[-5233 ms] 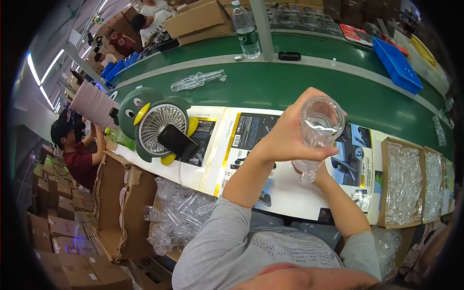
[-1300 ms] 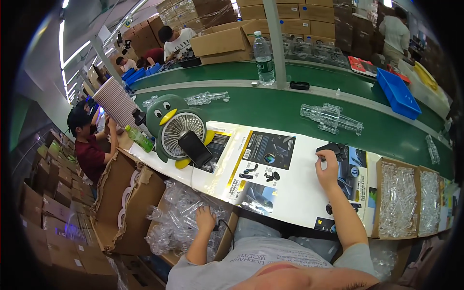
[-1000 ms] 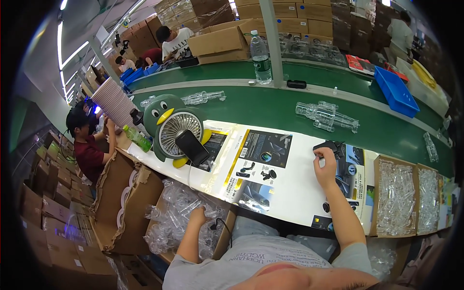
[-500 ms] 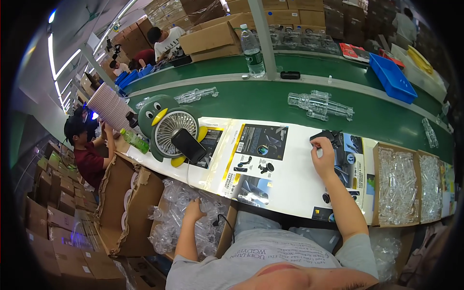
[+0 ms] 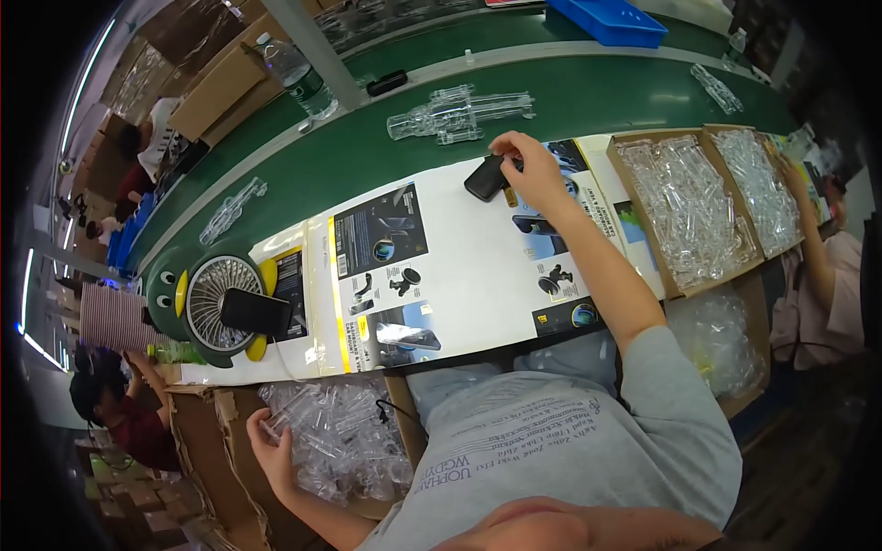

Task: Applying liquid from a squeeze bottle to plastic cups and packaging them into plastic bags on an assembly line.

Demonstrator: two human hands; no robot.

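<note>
My right hand (image 5: 535,173) is over the right part of a printed cardboard sheet (image 5: 469,248), its fingers curled. A flat black object (image 5: 485,179) lies just under its fingertips; whether they grip it, or something small, is hidden. My left hand (image 5: 272,450) is low on the left, thumb and fingers apart, at the left side of an open carton of clear plastic parts (image 5: 340,436). Nothing clearly shows in its grasp. Beyond the sheet, a clear plastic assembly (image 5: 459,115) lies on the green table (image 5: 367,147), with another clear piece (image 5: 234,209) farther left.
At the sheet's left stands a penguin-shaped fan (image 5: 207,303) with a black phone (image 5: 257,313) against its front. Two cardboard trays of clear parts (image 5: 684,207) (image 5: 758,188) stand right. A water bottle (image 5: 299,78) and blue tray (image 5: 606,20) are behind. Another person's arm (image 5: 813,234) reaches in at right.
The view has turned and shifted to the right. My left hand has moved to the left edge of the carton. The black object now shows clearly beside my right hand.
</note>
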